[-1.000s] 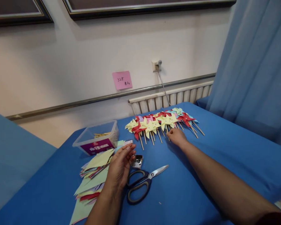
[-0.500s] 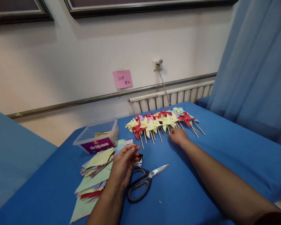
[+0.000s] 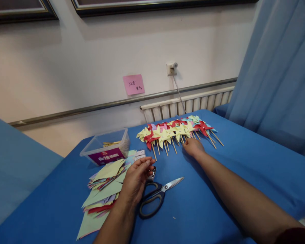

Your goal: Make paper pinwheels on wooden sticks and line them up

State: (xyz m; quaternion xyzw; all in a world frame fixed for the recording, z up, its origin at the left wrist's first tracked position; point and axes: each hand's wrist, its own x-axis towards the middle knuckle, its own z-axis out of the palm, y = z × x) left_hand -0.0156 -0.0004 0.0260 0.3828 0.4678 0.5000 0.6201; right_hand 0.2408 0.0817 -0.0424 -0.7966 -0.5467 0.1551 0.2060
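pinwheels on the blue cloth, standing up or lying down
Lying down: the pinwheels overlap on the blue cloth, their sticks pointing toward the camera. Whether the right hand lifts one, I cannot tell.

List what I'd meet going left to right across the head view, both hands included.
Clear plastic box → left hand → scissors → right hand → blue curtain.

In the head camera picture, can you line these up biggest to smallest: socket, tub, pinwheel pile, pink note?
Largest to smallest, as they look:
1. Pinwheel pile
2. Tub
3. Pink note
4. Socket
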